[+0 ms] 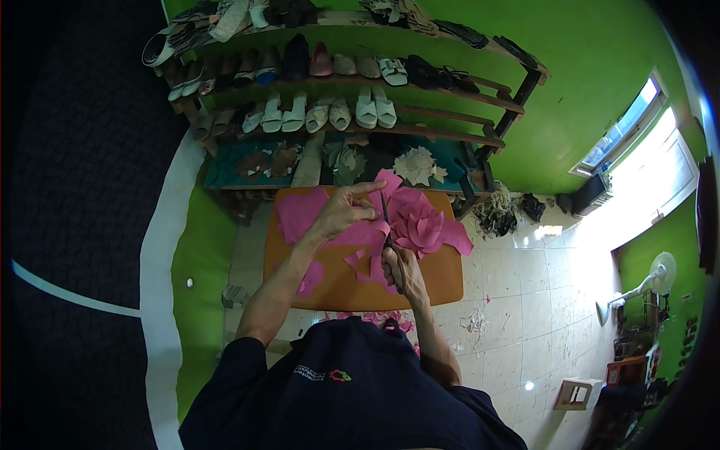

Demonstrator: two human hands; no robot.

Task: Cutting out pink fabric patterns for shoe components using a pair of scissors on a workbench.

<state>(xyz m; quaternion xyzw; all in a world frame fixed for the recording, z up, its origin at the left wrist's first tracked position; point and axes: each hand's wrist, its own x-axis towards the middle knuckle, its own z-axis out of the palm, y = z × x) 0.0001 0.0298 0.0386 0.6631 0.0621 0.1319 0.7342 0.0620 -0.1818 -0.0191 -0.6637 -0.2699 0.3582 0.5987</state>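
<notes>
A pair of dark scissors is gripped in my right hand, its blades pointing away from me against a pink sheet. My left hand pinches that sheet just left of the blades, thumb and fingers closed on it. To the right of the scissors lies a heap of cut pink pieces. A larger pink sheet rests at the left of the brown table, and smaller pink scraps lie nearer me. Whether the sheet is fabric or thin leather, I cannot tell.
Beyond the table stands a wooden rack with several rows of shoes and sandals. Its lowest shelf holds pale cut scraps. Waste pieces litter the tiled floor at the right, where a white fan stands by the wall.
</notes>
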